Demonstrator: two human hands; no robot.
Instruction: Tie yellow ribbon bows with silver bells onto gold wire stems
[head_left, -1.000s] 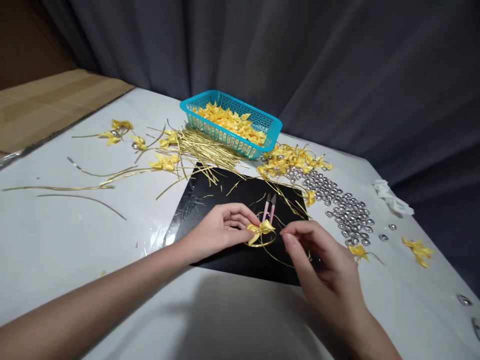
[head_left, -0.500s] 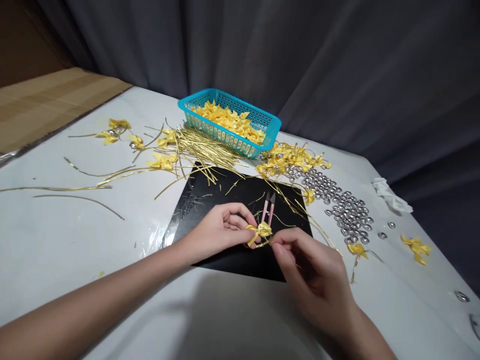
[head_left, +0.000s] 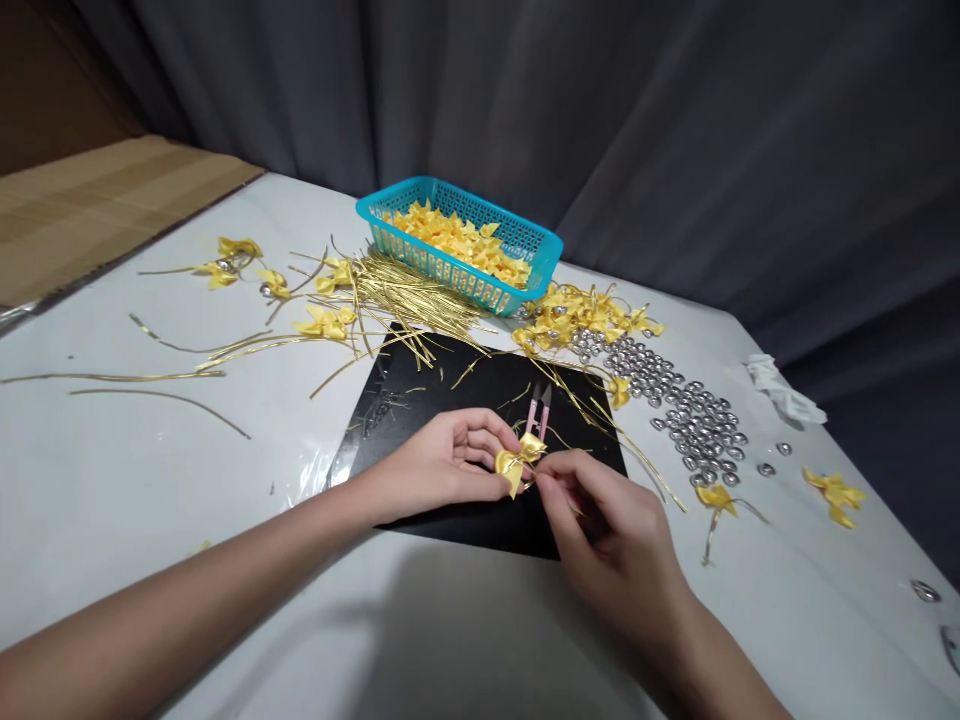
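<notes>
At the middle of the frame, over the black mat (head_left: pixel 420 400), our left hand (head_left: pixel 442 465) pinches a yellow bow (head_left: pixel 517 460) between thumb and fingers. Our right hand (head_left: pixel 600 530) comes from lower right and its fingertips close on the gold wire (head_left: pixel 551 438) just beside the bow. Pink snips (head_left: pixel 538 408) lie just above. Behind, the blue basket (head_left: pixel 525 240) holds more bows, and silver beads (head_left: pixel 690 415) are spread at right.

Left hand (head_left: pixel 442 465) and right hand (head_left: pixel 600 520) pinch a yellow bow (head_left: pixel 517 460) over the black mat (head_left: pixel 420 400).
</notes>
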